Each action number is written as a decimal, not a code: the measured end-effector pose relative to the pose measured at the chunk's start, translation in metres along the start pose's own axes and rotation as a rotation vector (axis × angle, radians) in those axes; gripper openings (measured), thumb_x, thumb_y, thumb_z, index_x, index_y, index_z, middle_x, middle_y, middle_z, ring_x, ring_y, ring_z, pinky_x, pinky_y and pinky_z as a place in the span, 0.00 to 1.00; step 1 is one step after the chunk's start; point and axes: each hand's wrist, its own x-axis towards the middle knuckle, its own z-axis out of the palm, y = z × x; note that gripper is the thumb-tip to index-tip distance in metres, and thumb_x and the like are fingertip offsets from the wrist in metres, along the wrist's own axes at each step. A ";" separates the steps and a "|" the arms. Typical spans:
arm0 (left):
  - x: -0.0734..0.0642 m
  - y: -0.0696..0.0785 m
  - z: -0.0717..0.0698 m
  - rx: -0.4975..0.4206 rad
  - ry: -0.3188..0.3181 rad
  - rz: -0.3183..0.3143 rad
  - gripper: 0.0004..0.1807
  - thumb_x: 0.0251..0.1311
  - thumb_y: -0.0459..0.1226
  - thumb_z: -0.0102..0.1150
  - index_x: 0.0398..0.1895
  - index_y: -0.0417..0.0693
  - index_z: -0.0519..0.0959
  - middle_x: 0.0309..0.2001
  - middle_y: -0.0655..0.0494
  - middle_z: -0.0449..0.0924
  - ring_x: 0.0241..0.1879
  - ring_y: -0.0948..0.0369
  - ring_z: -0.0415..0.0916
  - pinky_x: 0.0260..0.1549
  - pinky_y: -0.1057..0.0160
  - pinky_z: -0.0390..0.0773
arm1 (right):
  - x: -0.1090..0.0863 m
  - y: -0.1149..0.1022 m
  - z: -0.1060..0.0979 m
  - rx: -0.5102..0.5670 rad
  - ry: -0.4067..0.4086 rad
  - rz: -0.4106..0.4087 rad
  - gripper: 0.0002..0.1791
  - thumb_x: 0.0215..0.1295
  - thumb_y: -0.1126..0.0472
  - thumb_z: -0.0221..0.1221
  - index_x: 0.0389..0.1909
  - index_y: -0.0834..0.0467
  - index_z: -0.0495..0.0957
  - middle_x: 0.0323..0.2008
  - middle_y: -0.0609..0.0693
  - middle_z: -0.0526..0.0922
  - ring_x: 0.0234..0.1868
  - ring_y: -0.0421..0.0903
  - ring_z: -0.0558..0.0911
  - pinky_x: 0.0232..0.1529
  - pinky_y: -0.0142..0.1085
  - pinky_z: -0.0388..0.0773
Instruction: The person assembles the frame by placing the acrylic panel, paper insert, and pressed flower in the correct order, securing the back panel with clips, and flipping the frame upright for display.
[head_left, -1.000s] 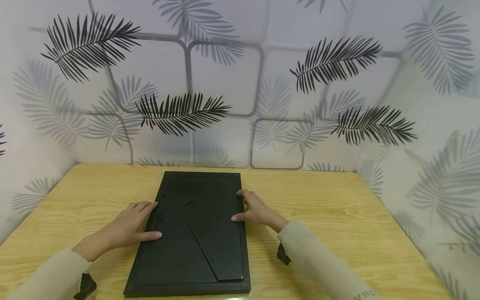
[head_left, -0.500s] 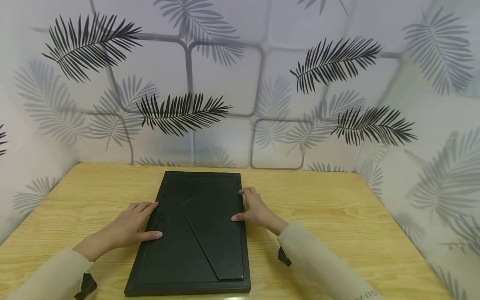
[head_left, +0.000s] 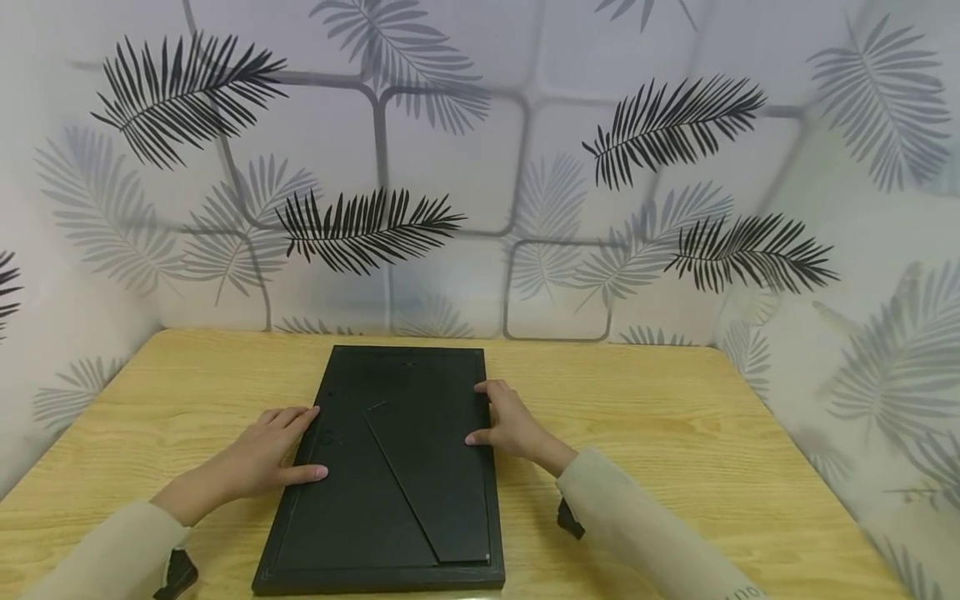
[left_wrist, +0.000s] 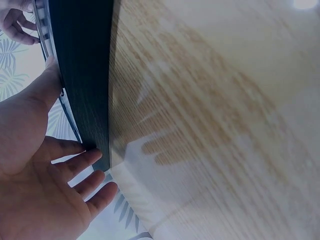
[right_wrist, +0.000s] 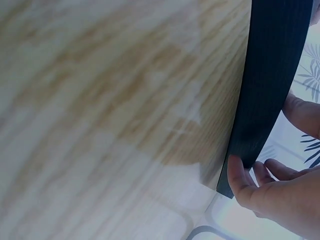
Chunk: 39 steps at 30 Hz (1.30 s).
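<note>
A black picture frame (head_left: 352, 508) lies face down on the wooden table, its back panel showing a folded stand leg (head_left: 446, 508). At its left edge rests my left hand (head_left: 262, 458), thumb over the back and the other fingers along the side. My right hand (head_left: 517, 425) touches the right edge likewise, thumb on the back. In the left wrist view, loosely spread fingers meet the frame's dark side (left_wrist: 82, 75). Fingertips of the right hand (right_wrist: 275, 192) lie against the frame's side (right_wrist: 270, 75) in the right wrist view. The frame's front is hidden.
The light wooden table (head_left: 637, 400) extends to both sides of the frame. Behind it and at the sides stand walls (head_left: 450, 150) with a leaf pattern. A dark strap-like device (head_left: 177, 575) sits under the left sleeve, another (head_left: 570, 518) under the right.
Both hands and the frame stay practically where they were. The whole head view has shifted very slightly.
</note>
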 end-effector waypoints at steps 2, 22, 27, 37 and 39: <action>0.000 0.000 0.001 -0.009 0.000 0.004 0.48 0.50 0.59 0.57 0.64 0.32 0.59 0.61 0.35 0.62 0.58 0.37 0.59 0.52 0.38 0.62 | 0.000 0.000 0.001 0.009 0.007 0.004 0.41 0.45 0.63 0.69 0.61 0.66 0.61 0.60 0.62 0.64 0.61 0.57 0.65 0.62 0.48 0.62; 0.001 -0.002 0.003 -0.038 0.017 0.020 0.48 0.50 0.58 0.58 0.64 0.30 0.59 0.60 0.35 0.63 0.58 0.37 0.60 0.52 0.39 0.63 | -0.004 0.000 -0.003 0.010 0.015 -0.027 0.40 0.46 0.65 0.69 0.61 0.65 0.62 0.61 0.62 0.66 0.61 0.56 0.67 0.60 0.49 0.65; 0.002 -0.002 0.003 -0.039 0.020 0.022 0.47 0.50 0.57 0.58 0.63 0.30 0.60 0.59 0.35 0.63 0.57 0.38 0.61 0.52 0.39 0.64 | -0.004 -0.001 -0.006 -0.030 -0.009 -0.027 0.39 0.46 0.63 0.69 0.61 0.64 0.63 0.61 0.61 0.66 0.62 0.57 0.65 0.62 0.50 0.61; 0.002 -0.003 0.004 -0.037 0.029 0.031 0.47 0.50 0.57 0.59 0.63 0.30 0.60 0.59 0.35 0.63 0.57 0.39 0.61 0.51 0.39 0.64 | 0.001 -0.003 -0.010 -0.218 -0.082 -0.084 0.38 0.48 0.58 0.68 0.60 0.64 0.64 0.61 0.60 0.67 0.63 0.57 0.63 0.63 0.48 0.60; 0.002 -0.003 0.004 -0.036 0.029 0.033 0.47 0.50 0.57 0.59 0.63 0.30 0.60 0.59 0.35 0.63 0.57 0.39 0.61 0.51 0.40 0.64 | 0.002 -0.003 -0.011 -0.238 -0.093 -0.088 0.38 0.49 0.57 0.68 0.60 0.64 0.64 0.61 0.59 0.67 0.64 0.56 0.63 0.64 0.47 0.60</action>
